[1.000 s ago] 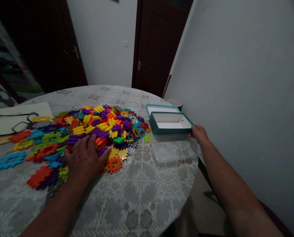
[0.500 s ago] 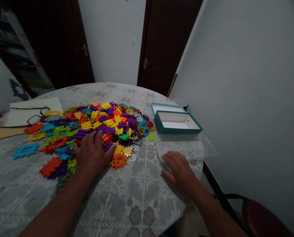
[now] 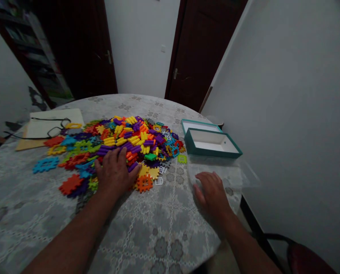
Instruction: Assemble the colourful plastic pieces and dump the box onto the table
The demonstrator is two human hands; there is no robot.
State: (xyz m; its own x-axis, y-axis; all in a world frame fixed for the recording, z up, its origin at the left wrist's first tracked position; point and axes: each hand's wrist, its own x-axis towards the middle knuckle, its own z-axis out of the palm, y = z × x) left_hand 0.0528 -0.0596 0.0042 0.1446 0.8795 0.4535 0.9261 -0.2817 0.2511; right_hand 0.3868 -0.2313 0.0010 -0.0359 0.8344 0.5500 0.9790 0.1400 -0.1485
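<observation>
My left hand (image 3: 114,173) lies with its fingers spread on the near edge of a big heap of plastic building pieces (image 3: 135,140). Purple ribbed pieces touch its fingertips, and a yellow toothed tile is beside the thumb. An orange square frame tile (image 3: 144,183) lies just right of that hand, with a small white window piece (image 3: 159,181) close by. My right hand (image 3: 212,192) rests over the near left part of a clear plastic bag (image 3: 215,164), fingers loosely bent and thumb apart. Nothing shows gripped in either hand.
Beyond the bag stands an open green box (image 3: 214,153) with a white inside, its lid (image 3: 200,125) behind it. Glasses (image 3: 54,132) and a cream paper folder (image 3: 56,118) lie at the far left. A wall borders the right; a dark red chair (image 3: 308,258) is lower right.
The whole view has shifted, so the things on the table appear farther right. My left hand stays on the heap. The fingers of my right hand look slightly more bent.
</observation>
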